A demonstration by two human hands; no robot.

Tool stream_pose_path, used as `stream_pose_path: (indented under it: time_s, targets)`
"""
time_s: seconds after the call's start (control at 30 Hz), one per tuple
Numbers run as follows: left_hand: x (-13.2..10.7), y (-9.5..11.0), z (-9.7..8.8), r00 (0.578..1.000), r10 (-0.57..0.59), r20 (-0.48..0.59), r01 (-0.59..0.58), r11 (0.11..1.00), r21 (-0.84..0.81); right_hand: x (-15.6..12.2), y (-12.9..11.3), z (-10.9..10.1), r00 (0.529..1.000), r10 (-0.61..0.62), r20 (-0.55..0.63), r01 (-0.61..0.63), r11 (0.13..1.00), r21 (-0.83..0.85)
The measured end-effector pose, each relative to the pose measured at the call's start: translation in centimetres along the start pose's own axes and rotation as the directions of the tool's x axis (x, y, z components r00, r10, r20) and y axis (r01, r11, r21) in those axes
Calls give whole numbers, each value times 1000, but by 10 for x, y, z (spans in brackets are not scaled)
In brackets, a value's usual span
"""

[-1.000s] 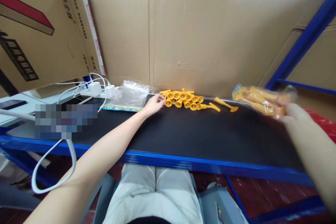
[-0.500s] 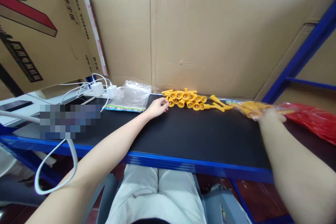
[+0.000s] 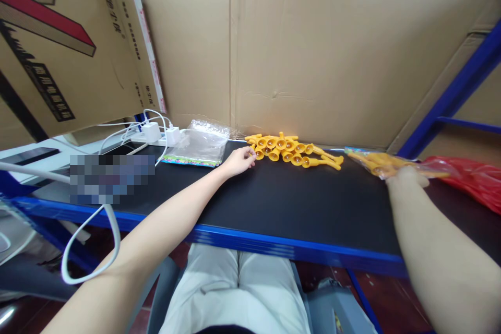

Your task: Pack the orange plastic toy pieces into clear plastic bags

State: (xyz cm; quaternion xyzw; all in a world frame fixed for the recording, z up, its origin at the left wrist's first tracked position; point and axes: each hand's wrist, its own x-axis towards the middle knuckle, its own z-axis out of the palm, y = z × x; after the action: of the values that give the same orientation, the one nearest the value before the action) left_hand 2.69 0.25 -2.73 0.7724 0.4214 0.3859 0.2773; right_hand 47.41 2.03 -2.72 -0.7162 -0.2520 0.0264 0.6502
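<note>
Picking stage | our left hand (image 3: 240, 160) half-open, holding nothing, fingertips touching orange plastic pegs (image 3: 291, 150) just ahead | right hand (image 3: 405, 176) on clear filled plastic bag (image 3: 381, 163), grip unclear | next needs a fine pinch

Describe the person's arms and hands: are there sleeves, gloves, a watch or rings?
The left arm and right arm are bare, no sleeve in view. The left hand and right hand wear no gloves; no watch, ring or marking shows. Trousers are pale.
</note>
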Motion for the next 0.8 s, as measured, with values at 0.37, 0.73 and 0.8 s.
stream_pose_path:
  time_s: [0.37, 0.73, 0.8]
  targets:
    - [0, -3, -2, 999, 34, 14, -35, 996, 82, -32, 3, -3, 992, -110, -54, 52, 780, -624]
    - [-1, -4, -1, 997, 71, 18, -73, 987, 141, -26, 11, 1, 993, -5, 114, 91, 642, -762]
    - [-1, -3, -1, 997, 68, 20, -70, 986, 150, -25, 12, 1, 995, -6, 103, 82, 647, -758]
